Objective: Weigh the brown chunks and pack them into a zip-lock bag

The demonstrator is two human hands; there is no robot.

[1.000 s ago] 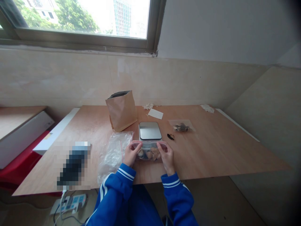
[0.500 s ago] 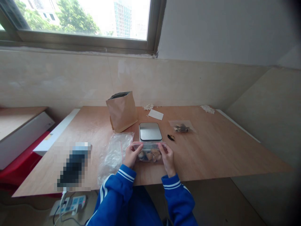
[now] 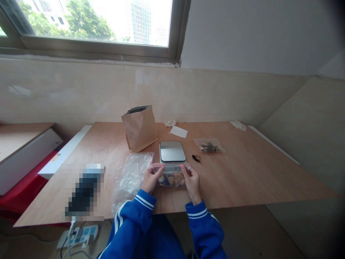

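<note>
A clear zip-lock bag with a pinkish-red seal strip holds several brown and dark dried pieces. My left hand pinches its top edge at the left, and my right hand pinches the same edge at the right. Just beyond the bag lies a flat kitchen scale with a silver top. Dark dried scraps rest to the right of the scale. Left of my left hand, several clear plastic bags lie in a flat pile, partly under my left sleeve.
An open brown paper bag stands behind the plastic pile. Another filled zip-lock bag lies right of the scale. A white card and pale crumpled bits are at the back. A pixelated dark device with a cable lies at left.
My right hand's fingertips have shifted slightly left along the bag's top edge. Otherwise the hands, bag and table things stay nearly where they were.
</note>
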